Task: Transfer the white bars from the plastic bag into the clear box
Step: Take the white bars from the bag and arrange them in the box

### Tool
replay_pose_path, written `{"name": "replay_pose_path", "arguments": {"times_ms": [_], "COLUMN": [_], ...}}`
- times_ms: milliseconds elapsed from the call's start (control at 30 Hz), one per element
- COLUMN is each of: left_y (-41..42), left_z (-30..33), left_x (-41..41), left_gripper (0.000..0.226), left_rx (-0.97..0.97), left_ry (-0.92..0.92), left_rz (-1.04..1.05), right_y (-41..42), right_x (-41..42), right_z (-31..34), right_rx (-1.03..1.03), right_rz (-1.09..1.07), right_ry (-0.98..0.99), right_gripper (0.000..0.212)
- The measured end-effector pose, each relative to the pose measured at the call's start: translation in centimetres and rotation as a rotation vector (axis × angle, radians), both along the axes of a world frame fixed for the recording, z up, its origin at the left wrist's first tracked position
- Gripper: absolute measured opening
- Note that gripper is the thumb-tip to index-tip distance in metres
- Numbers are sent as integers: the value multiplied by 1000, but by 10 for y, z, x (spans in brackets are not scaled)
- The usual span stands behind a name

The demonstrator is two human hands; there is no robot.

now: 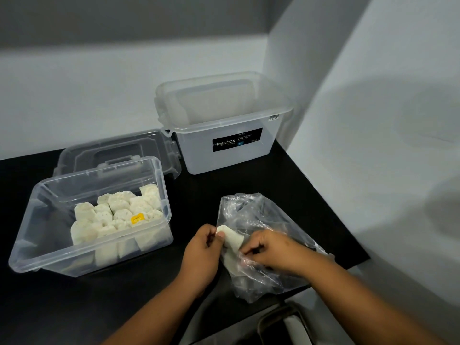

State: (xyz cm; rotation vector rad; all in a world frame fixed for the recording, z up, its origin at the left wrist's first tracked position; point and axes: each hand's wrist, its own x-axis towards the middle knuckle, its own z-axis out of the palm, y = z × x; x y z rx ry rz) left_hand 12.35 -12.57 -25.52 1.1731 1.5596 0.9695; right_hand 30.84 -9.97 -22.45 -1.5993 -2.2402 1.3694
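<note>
On the black desk (62, 307) a crumpled clear plastic bag (258, 220) lies near the front right edge, its mouth turned toward the person. A white, faceted bar (232, 239) sticks partway out of that mouth. The left hand (199, 255) pinches the bar's outer end, thumb on top and fingers curled beneath, so its grip is closed around the bar. The right hand (276, 250) rests on the bag just beside the bar, its fingertips pinching a fold of the thin plastic at the opening, so its grip is closed on the bag. More pale shapes show dimly through the film under the right hand.

To the left, well apart from the bag, stands a clear rectangular plastic box (29, 245), open at the top and already holding many white bars (104, 220) packed upright together; one carries a small yellow sticker (137, 218). Its clear lid (119, 150) lies flat just behind it. Farther back, against the pale wall, stands a second translucent plastic tub with a black "Megabox" label (224, 150), also open.
</note>
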Motion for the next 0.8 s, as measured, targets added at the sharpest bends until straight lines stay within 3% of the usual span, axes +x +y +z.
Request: {"name": "replay_pose_path", "arguments": {"times_ms": [267,567,800], "left_y": [3,5,7], "left_z": [-5,-3,3], "left_x": [-2,-4,-5], "left_gripper": [18,16,18], "left_rx": [-24,-12,13], "left_ry": [-48,14,138], "left_rz": [27,20,2], "right_y": [-5,-4,-1], "right_x": [-10,-3,14], "right_z": [-6,-10,-5], "right_rx": [277,387,409], "right_rz": [236,167,18], "right_ry": [-241,-269,-432], "right_gripper": [42,27,16]}}
